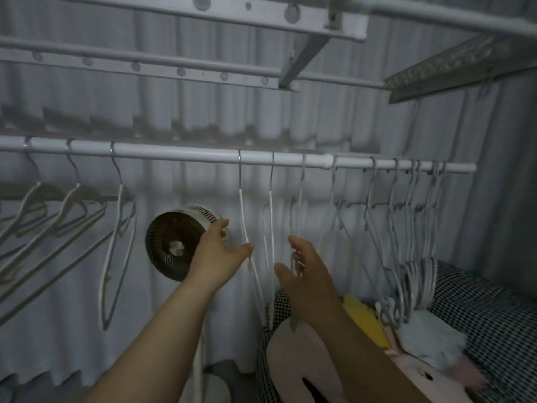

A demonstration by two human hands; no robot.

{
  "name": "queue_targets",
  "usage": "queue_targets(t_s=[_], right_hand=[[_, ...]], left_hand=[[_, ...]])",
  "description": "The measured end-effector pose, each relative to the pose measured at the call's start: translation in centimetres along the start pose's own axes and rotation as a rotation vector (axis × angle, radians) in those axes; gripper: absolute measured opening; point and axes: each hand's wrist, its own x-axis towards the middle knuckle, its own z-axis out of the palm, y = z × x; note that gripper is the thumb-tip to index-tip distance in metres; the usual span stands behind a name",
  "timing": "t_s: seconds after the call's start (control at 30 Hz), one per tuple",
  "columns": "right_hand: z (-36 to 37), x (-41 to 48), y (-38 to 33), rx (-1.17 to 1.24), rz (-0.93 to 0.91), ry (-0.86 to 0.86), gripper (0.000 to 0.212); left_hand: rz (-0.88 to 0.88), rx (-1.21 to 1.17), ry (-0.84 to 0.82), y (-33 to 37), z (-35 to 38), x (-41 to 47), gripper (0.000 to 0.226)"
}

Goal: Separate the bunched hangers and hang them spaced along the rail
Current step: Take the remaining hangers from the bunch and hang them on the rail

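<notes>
White hangers [271,216] along rail [186,151]

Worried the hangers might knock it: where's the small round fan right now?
In the head view the fan sits left of centre below the rail, just behind the left hand.

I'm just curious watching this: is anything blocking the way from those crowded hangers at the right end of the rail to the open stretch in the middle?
Yes. Several spaced hangers already hang on the rail between the bunched hangers and the bare stretch, near both hands.
</notes>
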Motion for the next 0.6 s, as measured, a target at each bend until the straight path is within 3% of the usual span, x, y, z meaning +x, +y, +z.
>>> queue_targets(t_s=[0.1, 0.23, 0.4, 0.6], right_hand=[[0.0, 0.2, -0.3, 0.009, 0.068, -0.082, 0.059], [0.3, 0.7, -0.7, -0.075, 0.100, -0.062, 0.062], [1.0, 1.1, -0.6, -0.239, 0.092, 0.012, 0.056], [2.7, 1.5, -1.5, -0.204, 0.039, 0.129, 0.043]], left_hand=[[-0.088, -0.173, -0.097, -0.1, 0.7, -0.2, 0.064], [-0.072, -0.234, -0.084, -0.2, 1.7, 0.1, 0.058], [-0.095, -0.275, -0.052, -0.5, 1.2, 0.5, 0.057], [-0.085, -0.303, 0.056, -1.6, -2.5, 1.1, 0.045]])
